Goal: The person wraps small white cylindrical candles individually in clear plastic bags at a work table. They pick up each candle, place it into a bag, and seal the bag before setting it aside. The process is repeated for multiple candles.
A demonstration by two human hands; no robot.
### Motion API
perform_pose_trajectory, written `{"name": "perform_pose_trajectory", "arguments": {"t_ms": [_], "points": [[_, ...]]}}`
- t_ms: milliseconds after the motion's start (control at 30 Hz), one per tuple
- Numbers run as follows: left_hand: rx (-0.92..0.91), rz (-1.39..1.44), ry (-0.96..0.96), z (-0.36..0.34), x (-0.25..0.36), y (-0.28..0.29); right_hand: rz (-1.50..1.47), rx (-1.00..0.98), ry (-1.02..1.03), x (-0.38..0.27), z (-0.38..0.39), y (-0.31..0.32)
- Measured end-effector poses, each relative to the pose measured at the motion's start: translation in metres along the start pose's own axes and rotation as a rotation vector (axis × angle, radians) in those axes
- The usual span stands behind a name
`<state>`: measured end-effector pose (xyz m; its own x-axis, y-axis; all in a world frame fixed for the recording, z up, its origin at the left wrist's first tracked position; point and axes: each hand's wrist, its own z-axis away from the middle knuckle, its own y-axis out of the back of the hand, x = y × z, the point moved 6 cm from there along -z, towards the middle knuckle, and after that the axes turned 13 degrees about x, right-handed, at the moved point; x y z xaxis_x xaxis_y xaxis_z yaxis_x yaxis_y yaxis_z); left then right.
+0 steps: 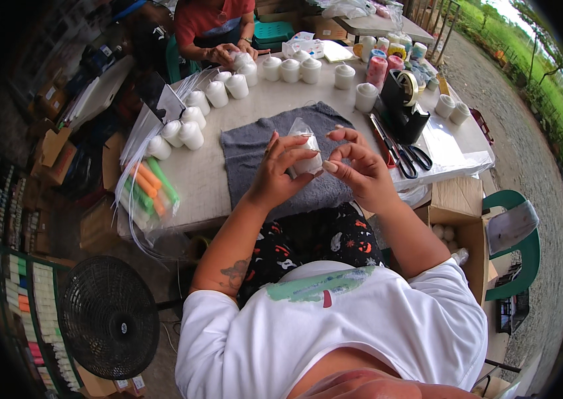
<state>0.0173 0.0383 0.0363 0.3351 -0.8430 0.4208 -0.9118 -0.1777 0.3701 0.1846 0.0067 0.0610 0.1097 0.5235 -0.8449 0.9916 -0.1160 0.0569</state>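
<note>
My left hand point(281, 166) is closed round a short white candle point(307, 158) in clear plastic film, whose loose film peaks at the top. It is held over a grey towel point(248, 149) on the table. Close by on its right is my right hand point(356, 163), thumb and fingers bent together near the candle's side. Anything pinched between those fingertips is too small to make out. Several similar white wrapped candles point(217, 94) stand in a curved row along the table's far and left side.
At the right lie a black tape dispenser point(404, 113) and scissors point(409, 159). Bagged orange and green sticks point(152, 186) rest at the left edge. Across the table, another person's hands point(228, 53) handle a wrapped candle. A black fan point(110, 318) and an open carton point(461, 219) flank me.
</note>
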Motion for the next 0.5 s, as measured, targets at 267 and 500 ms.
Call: {"name": "perform_pose_trajectory", "arguments": {"t_ms": [267,500], "points": [[0.037,0.023,-0.017,0.001,-0.001,-0.003,0.423,-0.041,0.387,-0.011,0.006,-0.010],[0.046,0.055,0.050,0.004,0.003,-0.001,0.339,-0.004,0.366,-0.023,-0.002,0.005]]}}
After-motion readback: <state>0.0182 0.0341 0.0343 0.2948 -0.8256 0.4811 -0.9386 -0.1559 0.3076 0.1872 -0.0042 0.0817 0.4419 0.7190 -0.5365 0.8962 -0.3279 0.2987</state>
